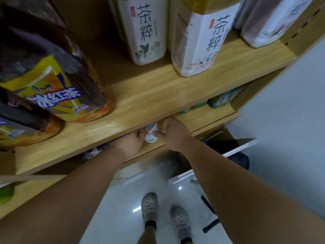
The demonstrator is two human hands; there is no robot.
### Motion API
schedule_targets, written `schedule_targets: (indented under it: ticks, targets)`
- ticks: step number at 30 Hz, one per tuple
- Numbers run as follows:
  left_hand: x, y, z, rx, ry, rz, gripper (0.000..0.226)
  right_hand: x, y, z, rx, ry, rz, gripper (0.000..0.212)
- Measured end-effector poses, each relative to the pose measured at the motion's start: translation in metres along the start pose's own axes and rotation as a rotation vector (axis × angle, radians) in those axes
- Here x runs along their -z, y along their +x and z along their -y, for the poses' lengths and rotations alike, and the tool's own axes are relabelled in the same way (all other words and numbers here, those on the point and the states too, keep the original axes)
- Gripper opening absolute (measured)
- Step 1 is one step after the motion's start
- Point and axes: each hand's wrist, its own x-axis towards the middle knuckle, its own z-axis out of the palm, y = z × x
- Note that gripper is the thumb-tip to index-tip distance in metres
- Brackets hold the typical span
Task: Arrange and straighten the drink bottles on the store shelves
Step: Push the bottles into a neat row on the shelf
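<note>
Both my hands reach under the upper wooden shelf board point(158, 95) to a white-labelled bottle point(151, 133) on the lower shelf. My left hand point(131, 144) grips its left side. My right hand point(173, 133) holds its right side, with the thumb on the label. Most of the bottle and my fingertips are hidden under the board. On the upper shelf stand two white tea bottles point(147, 32) point(198, 44) and a third one point(267, 22) at the right. Dark iced tea bottles with yellow labels point(51, 81) stand at the left.
Green bottles point(223, 99) sit on the lower shelf to the right. A blue-white bottle point(93, 152) shows under the board at the left. Below are a glossy white floor point(123, 208), my feet in white clogs point(149, 205), and a dark object with white trays point(233, 152) at the right.
</note>
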Motion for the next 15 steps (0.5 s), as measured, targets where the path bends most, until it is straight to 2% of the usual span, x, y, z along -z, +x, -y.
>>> schedule_targets:
  ticks: [2, 4, 8, 11, 15]
  targets:
    - [0.003, 0.0, -0.006, 0.026, 0.017, -0.02, 0.058, -0.005, 0.011, 0.001, 0.033, -0.011, 0.032, 0.044]
    - [0.006, -0.008, -0.014, 0.085, -0.073, -0.057, 0.06, -0.012, 0.014, -0.002, 0.05, 0.022, 0.022, 0.044]
    - [-0.005, -0.02, -0.016, 0.227, -0.512, -0.093, 0.054, -0.024, 0.001, -0.009, 0.049, 0.186, -0.011, 0.048]
    - [-0.018, -0.033, -0.014, 0.107, -0.8, -0.235, 0.036, -0.024, -0.015, -0.014, 0.109, 0.241, -0.013, 0.049]
    - [-0.023, -0.06, -0.014, -0.009, -0.865, -0.294, 0.034, -0.019, -0.045, -0.013, 0.146, 0.279, 0.044, 0.056]
